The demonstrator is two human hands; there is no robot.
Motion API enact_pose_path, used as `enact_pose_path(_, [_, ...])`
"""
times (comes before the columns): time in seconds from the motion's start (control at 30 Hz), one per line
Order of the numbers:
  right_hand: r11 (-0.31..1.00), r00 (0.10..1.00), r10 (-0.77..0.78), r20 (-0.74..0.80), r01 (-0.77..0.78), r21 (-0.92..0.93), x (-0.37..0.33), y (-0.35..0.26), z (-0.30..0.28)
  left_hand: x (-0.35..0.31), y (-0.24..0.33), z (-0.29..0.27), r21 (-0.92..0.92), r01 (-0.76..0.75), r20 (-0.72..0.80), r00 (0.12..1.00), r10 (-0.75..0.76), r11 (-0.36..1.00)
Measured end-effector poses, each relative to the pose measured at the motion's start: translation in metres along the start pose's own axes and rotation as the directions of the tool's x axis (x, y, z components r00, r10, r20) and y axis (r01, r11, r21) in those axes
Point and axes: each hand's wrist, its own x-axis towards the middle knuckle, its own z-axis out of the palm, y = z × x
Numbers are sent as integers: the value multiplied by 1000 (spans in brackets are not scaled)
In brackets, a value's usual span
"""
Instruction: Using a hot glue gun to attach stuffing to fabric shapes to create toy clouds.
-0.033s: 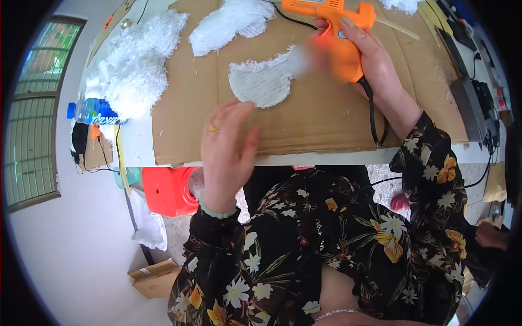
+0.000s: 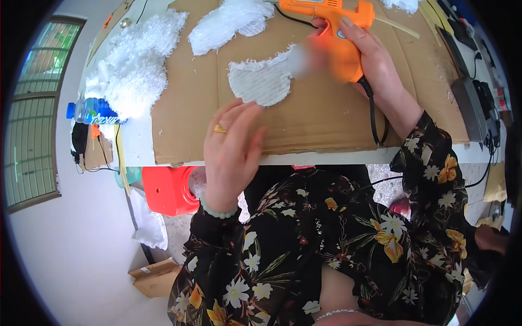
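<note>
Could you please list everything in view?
Flat cardboard sheet: one, brown, on the white table
Pistol-shaped plastic glue gun: one, orange, upper right
Thin stick: one, yellowish, beside the gun
Curved fabric piece: one, white, on the sheet's middle
Fluffy fabric: count unclear, white, upper middle
Shaggy fibre heap: one, white, upper left
Plastic bottle: one, clear with blue cap, left
Boxy plastic object: one, red, floor, left
Rectangular case: one, grey, right
Cardboard carton: one, brown, lower left
Barred window: one, brown frame, left
Edge clutter: count unclear, mixed colours, right
Flowered garment: one, black, lower middle
Left hand: one, bare, near the curved piece
Right hand: one, bare, around the glue gun
</note>
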Motion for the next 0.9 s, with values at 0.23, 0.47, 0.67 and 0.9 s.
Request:
enact_pose_path(0.23, [988,991,131,-8,-131,-83,-5,4,8,22,1,9,87,-136,124,984,125,987])
enact_pose_path(0.47, [992,995,103,11,-102,-69,-2,4,14,35,4,14,132,-119,200,976,91,984])
enact_pose_path(0.67, [993,994,101,-31,-103,-64,-2,5,16,39,0,22,140,-116,179,980,90,983])
enact_pose_path(0.9, [984,995,101,-17,-103,-146,-5,-3,13,46,-7,25,195,-369,231,918,323,909])
